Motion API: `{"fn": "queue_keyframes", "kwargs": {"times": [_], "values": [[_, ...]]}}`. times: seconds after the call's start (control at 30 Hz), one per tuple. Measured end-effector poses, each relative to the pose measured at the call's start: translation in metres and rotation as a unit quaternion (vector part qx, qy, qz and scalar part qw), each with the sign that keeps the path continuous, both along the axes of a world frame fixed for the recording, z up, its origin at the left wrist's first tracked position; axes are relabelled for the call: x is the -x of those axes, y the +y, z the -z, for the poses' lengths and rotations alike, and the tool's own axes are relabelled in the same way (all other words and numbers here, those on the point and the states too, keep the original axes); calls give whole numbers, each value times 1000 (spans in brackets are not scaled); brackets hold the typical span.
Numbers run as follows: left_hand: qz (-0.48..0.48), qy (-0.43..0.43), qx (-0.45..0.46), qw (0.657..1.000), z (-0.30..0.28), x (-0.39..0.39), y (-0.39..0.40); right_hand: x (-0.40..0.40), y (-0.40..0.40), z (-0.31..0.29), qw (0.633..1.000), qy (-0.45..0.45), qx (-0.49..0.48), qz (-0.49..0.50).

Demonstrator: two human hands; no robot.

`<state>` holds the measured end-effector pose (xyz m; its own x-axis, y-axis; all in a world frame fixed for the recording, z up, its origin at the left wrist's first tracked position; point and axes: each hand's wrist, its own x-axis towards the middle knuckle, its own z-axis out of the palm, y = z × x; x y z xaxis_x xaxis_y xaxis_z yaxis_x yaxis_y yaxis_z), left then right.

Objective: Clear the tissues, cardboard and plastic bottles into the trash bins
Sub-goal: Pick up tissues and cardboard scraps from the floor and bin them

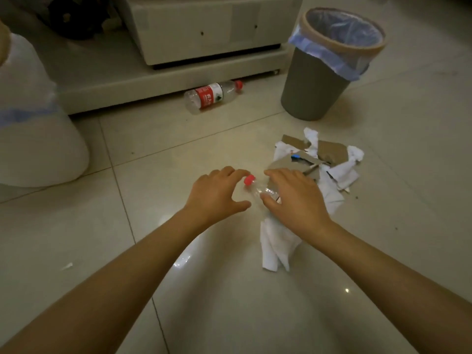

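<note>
A clear plastic bottle with a red cap [251, 183] lies on the tiled floor between my hands. My right hand [293, 198] grips its body, fingers and thumb curled round it. My left hand [217, 192] hovers beside the cap with fingers loosely curled, holding nothing. A second bottle with a red label [213, 96] lies near the furniture base. White tissues [277, 241] and torn cardboard pieces [329, 150] lie scattered to the right of my right hand. A grey trash bin [319, 90] with a blue liner stands at the back right.
A white bin [38, 139] with a liner stands at the far left. A low beige furniture unit [204, 34] on a plinth runs across the back. Something dark lies on it at the top left. Glossy tiles stretch in front of me.
</note>
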<state>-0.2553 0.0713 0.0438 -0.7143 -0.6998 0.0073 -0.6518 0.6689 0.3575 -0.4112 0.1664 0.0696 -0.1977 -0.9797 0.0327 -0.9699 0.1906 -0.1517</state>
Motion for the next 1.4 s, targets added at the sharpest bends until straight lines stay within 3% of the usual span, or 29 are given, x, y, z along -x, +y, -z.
{"fn": "queue_keyframes", "kwargs": {"times": [0.17,0.37,0.53,0.83,1.03,1.13,1.2,1.27,1.4], "values": [[21,-10,-33,999,20,30,14,36,25,13,998,9,-30,47],[-3,-43,-162,986,59,50,35,57,29,39,995,16,-69,69],[65,-92,-163,980,90,57,53,60,28,66,995,-5,-77,67],[68,-107,-146,981,108,85,65,73,34,87,992,-23,-99,73],[51,16,-170,984,90,72,49,87,14,80,994,-46,-29,93],[-14,82,-175,981,80,69,27,96,-3,83,982,-132,-2,132],[-82,168,-237,953,74,72,13,104,-15,86,976,-163,4,143],[-148,255,-286,912,69,75,0,114,-27,89,983,-138,-1,121],[-211,306,-307,876,65,79,-20,126,-44,97,993,-73,-16,97]]}}
